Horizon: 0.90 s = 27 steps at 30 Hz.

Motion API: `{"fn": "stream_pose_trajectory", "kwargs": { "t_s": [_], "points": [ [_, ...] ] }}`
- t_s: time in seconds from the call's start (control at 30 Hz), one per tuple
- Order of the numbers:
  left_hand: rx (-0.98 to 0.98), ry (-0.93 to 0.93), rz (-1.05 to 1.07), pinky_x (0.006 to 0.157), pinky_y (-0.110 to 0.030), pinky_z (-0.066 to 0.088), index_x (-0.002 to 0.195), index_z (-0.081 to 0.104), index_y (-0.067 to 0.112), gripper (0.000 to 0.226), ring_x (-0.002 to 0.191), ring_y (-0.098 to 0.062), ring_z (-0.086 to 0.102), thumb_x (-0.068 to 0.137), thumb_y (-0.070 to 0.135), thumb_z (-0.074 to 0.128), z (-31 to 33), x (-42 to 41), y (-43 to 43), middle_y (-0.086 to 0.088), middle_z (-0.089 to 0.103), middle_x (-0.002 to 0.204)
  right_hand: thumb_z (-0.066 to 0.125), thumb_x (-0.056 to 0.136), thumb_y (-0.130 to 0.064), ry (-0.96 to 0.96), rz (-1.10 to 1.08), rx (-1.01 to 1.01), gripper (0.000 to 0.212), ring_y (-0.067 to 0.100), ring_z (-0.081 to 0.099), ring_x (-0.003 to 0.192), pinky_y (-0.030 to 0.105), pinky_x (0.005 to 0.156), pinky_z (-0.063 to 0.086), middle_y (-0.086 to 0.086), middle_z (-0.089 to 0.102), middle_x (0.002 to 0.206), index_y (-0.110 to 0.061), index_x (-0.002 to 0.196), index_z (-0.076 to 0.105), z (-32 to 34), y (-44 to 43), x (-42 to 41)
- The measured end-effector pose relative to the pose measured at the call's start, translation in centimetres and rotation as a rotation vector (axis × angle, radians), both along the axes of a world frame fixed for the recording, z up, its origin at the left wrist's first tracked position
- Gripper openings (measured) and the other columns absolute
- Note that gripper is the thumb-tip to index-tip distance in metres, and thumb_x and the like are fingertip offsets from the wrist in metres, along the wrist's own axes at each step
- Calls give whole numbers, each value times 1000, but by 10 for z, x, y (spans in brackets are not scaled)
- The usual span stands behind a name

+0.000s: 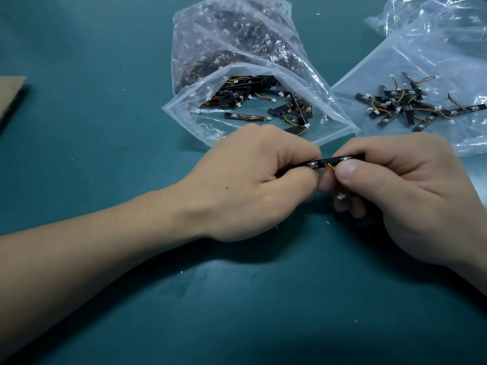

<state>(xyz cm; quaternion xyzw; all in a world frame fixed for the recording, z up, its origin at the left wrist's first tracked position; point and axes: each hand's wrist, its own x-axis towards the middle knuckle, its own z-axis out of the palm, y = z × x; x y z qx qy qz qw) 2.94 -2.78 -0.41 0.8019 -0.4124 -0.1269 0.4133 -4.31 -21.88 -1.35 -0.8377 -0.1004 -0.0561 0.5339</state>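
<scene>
Seemingly early on: pinching one black strip (332, 162) between left hand (253, 180) and right hand (395, 185) just above the mat (105, 127), a small pile (411, 106) on the flat bag (382, 64), most remaining in the open bag (208, 125)

A green table (92, 154) carries an open clear bag (253, 67) packed with black strips (234, 97) that have coloured wires and white plugs. To its right, a flat bag (395, 56) bears a loose pile (395, 104) of the same strips. Behind that lies a crumpled bag (421, 14). Cardboard (10, 93) sits at the left edge.
</scene>
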Motion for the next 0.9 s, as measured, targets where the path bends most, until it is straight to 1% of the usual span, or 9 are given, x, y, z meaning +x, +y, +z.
{"fn": "stream_pose_trajectory", "kwargs": {
  "t_s": [0.03, 0.1, 0.17, 0.23, 0.53, 0.67, 0.7, 0.8, 0.9],
  "points": [
    [-9, 13, 2, 55, -40, 42, 68, 61, 3, 26, 60, -25, 51, 87, 20, 52, 0, 0, 0, -9, 50, 57, 52, 95, -32, -13, 14, -47, 26, 11, 57, 48, 17, 46, 42, -4, 66, 63, -21, 82, 72, 0, 0, 0],
    [-31, 40, 7, 53, -40, 39, 65, 59, 1, 28, 57, -26, 47, 84, 21, 52, 1, 1, 0, -10, 46, 55, 50, 97, -32, -43, 39, -142, 26, 15, 57, 49, 24, 46, 43, -8, 66, 64, -25, 83, 70, 1, 1, 1],
    [-44, 53, 8, 51, -39, 37, 62, 58, 0, 29, 56, -27, 45, 82, 20, 53, 1, 1, 0, -12, 45, 53, 49, 98, -32, -55, 55, -187, 25, 17, 57, 50, 30, 47, 44, -8, 67, 65, -26, 84, 69, 1, 1, 1],
    [-45, 46, 6, 51, -38, 37, 60, 59, 1, 28, 54, -26, 45, 81, 19, 53, 1, 1, 0, -11, 47, 52, 49, 97, -32, -54, 70, -199, 25, 18, 56, 51, 32, 47, 44, -7, 67, 65, -26, 83, 68, 1, 0, 1],
    [-23, 4, 0, 50, -41, 37, 61, 58, -1, 30, 54, -28, 44, 80, 22, 52, 0, 1, 1, -11, 45, 52, 48, 96, -29, -60, 120, -217, 22, 12, 57, 55, 18, 52, 41, -9, 67, 67, -32, 81, 63, 4, 2, 1],
    [1, -41, 20, 49, -41, 40, 62, 57, 1, 40, 53, -26, 45, 78, 36, 47, -1, -1, 0, -11, 47, 54, 48, 95, -29, -57, 138, -206, 22, 10, 57, 56, 15, 55, 40, -9, 67, 66, -38, 79, 60, 4, 1, 2],
    [2, -44, 28, 49, -39, 39, 61, 56, 2, 40, 53, -25, 44, 77, 37, 47, -1, -2, -1, -11, 46, 54, 48, 94, -29, -52, 137, -197, 23, 9, 57, 56, 14, 55, 40, -10, 67, 66, -39, 78, 60, 4, 1, 2],
    [5, -32, 54, 47, -36, 35, 59, 55, 1, 33, 52, -23, 41, 77, 29, 50, -1, -2, -2, -12, 43, 54, 48, 94, -30, -31, 131, -170, 23, 8, 58, 56, 12, 55, 39, -9, 67, 65, -39, 77, 62, 3, 1, 1],
    [16, -57, 55, 47, -37, 37, 61, 57, 2, 34, 52, -23, 43, 79, 29, 51, -2, -2, -2, -10, 44, 53, 49, 93, -31, -15, 119, -162, 23, 7, 58, 56, 12, 55, 40, -10, 68, 65, -36, 76, 64, 3, 1, 1]
  ]
}}
